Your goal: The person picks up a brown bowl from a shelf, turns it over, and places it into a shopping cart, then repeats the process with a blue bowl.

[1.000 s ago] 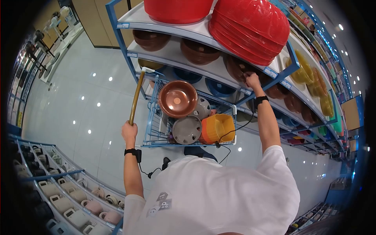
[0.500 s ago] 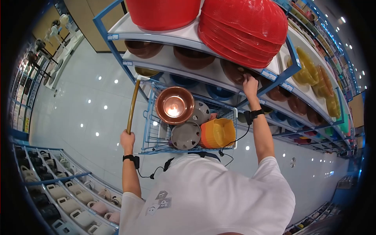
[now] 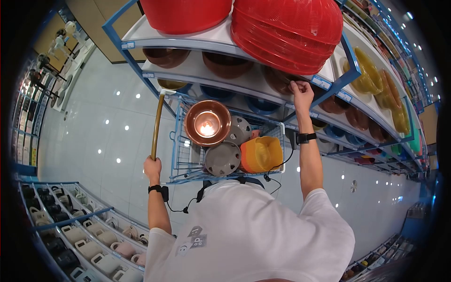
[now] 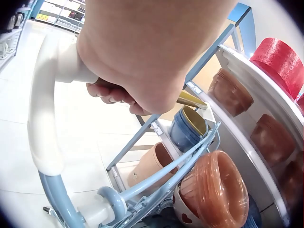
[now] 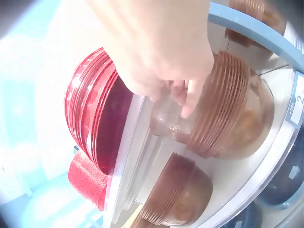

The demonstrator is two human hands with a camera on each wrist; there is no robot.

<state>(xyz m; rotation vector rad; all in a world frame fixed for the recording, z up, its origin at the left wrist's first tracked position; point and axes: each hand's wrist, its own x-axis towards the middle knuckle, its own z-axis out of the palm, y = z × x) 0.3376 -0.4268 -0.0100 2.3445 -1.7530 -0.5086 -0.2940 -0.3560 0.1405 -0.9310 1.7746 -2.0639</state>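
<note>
My left hand (image 3: 152, 168) grips the gold-coloured push handle (image 3: 158, 127) of a blue wire shopping cart (image 3: 174, 155). Its fingers wrap round the bar beside a white plastic corner (image 4: 46, 109). My right hand (image 3: 303, 96) is raised at the middle shelf, fingertips and thumb pinching the rim of a brown see-through basin (image 5: 173, 121). That basin belongs to a nested stack of basins (image 5: 221, 104) lying tipped towards me. In the cart, a brown basin stack (image 3: 207, 123) sits above grey holed pots (image 3: 222, 159) and yellow-orange containers (image 3: 263, 155).
Red basins (image 3: 286, 35) fill the top shelf, close above my right hand. More brown basins (image 3: 228, 64) stand along the middle shelf, with blue basins (image 3: 263, 104) below. A mug rack (image 3: 89, 235) stands behind on the left. A black cable (image 3: 290, 152) hangs from my right wrist.
My right hand has drawn back slightly from the shelf, and its fingertips now show at the basin rim. The left hand keeps its grip on the handle. The head view has shifted slightly.
</note>
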